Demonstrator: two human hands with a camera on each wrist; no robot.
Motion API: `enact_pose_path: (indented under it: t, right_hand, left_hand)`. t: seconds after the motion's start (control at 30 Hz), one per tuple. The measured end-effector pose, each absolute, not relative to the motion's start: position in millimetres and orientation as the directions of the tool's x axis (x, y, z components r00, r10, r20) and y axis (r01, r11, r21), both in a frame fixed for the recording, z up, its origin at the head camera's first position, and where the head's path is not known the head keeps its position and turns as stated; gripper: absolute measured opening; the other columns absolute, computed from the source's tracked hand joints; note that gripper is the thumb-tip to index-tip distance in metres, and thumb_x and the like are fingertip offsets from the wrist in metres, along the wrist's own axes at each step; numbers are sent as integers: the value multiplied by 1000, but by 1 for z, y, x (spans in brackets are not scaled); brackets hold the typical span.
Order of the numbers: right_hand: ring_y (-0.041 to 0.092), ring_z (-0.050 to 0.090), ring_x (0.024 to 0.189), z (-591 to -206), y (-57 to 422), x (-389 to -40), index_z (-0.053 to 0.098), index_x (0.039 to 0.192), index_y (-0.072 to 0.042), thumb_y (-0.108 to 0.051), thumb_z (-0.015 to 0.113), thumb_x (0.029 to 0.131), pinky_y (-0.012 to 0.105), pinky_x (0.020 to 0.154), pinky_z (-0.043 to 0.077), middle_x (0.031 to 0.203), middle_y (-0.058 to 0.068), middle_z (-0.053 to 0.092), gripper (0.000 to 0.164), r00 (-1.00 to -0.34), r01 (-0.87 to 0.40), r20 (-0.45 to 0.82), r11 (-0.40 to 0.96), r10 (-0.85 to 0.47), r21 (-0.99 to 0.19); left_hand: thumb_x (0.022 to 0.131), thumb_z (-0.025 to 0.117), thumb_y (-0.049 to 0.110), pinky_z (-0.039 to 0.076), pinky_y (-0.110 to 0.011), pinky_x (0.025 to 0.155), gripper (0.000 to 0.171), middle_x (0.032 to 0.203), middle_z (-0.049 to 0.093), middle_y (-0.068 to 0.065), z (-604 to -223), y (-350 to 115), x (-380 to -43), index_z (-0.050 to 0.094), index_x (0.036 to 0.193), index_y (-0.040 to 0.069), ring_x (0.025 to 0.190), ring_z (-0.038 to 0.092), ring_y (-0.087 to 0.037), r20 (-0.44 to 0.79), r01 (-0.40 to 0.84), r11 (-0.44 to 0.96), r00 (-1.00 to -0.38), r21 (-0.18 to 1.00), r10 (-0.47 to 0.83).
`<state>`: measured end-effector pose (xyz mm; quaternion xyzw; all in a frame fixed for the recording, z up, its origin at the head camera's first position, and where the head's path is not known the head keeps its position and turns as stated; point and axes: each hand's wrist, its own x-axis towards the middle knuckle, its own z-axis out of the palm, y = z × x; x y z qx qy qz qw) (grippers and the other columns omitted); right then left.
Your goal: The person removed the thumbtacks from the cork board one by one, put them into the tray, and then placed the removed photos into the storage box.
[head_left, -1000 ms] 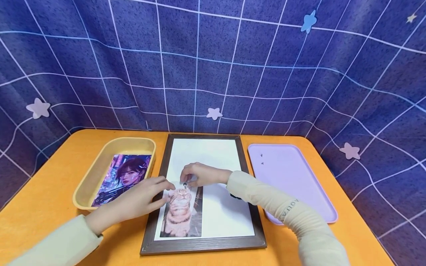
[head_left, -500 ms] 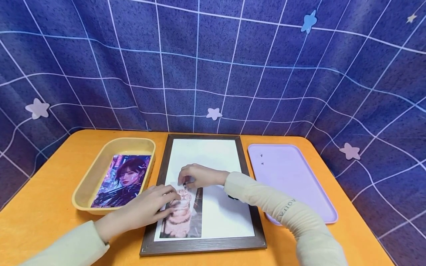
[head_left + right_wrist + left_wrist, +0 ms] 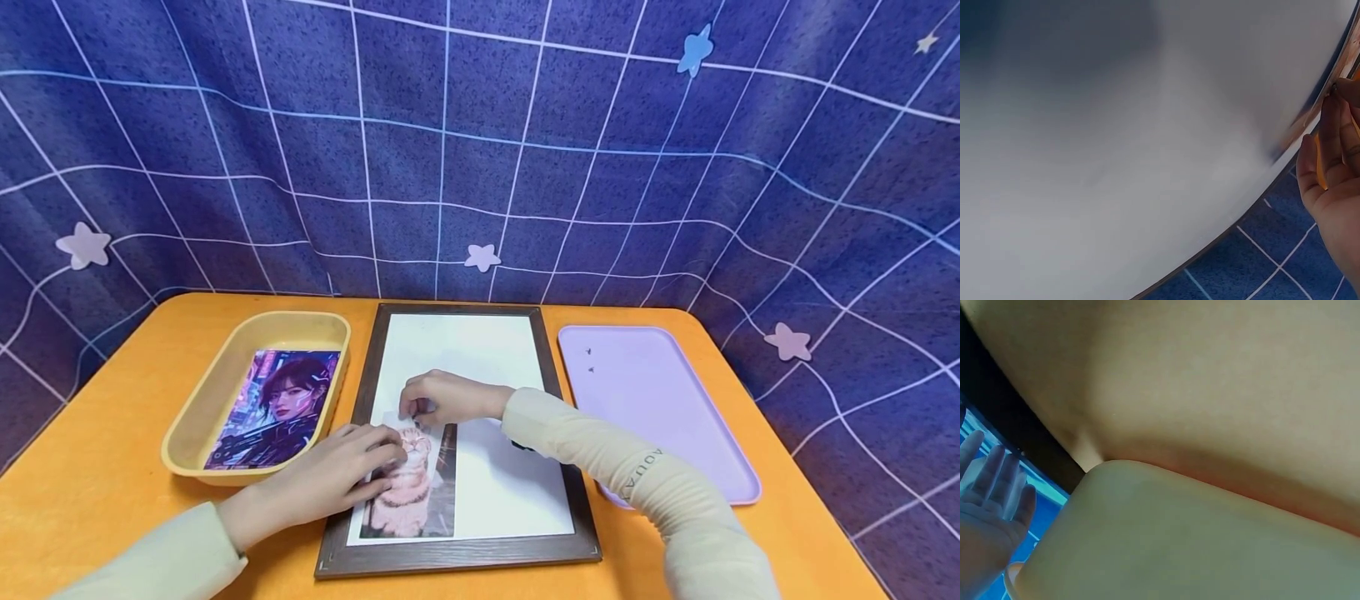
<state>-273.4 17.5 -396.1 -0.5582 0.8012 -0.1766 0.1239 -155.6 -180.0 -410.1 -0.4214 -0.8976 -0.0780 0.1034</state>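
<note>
A cat picture (image 3: pixel 405 508) lies on the white board (image 3: pixel 502 500) inside a dark frame, at its lower left. My left hand (image 3: pixel 341 471) rests on the picture's left side with its fingers loosely bent. At the picture's top edge my right hand (image 3: pixel 453 398) pinches a small dark pushpin (image 3: pixel 1334 89) between thumb and finger, seen best in the right wrist view. Where its point meets the board is hidden. In the left wrist view skin and sleeve fill most of the image, with the left hand's fingers at the left edge.
On the left stands a yellow bin (image 3: pixel 180 425) holding a purple portrait picture (image 3: pixel 281 408). A lilac tray (image 3: pixel 660 417) lies on the right with small dark pins (image 3: pixel 590 368) near its far left. The orange table (image 3: pixel 97 433) meets a blue curtain (image 3: pixel 480 150) behind.
My left hand has moved right and nearer to me, from the picture's top left corner onto the cat. The right hand has shifted slightly left, still gripping the pushpin.
</note>
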Motion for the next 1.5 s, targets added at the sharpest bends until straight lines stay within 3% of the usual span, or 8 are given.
enact_pose_path:
  t: [0.77,1.5]
  right_hand:
    - [4,54,73,-397,16,-274,65,96,-11,-10,65,81,8,68,39,85,-2,62,14,-327,-898,23,303,-945,-318]
    - [4,55,76,-396,16,-274,64,96,-11,-9,65,80,9,70,40,87,-2,61,16,-340,-875,8,314,-940,-368]
  left_hand:
    - [83,65,33,42,-35,85,25,111,54,7,-416,-184,-158,60,105,23,100,51,-10,287,792,604,-601,90,746]
    - [84,64,35,42,-35,85,25,111,53,8,-416,-184,-158,60,106,25,101,51,-11,266,777,621,-622,97,737]
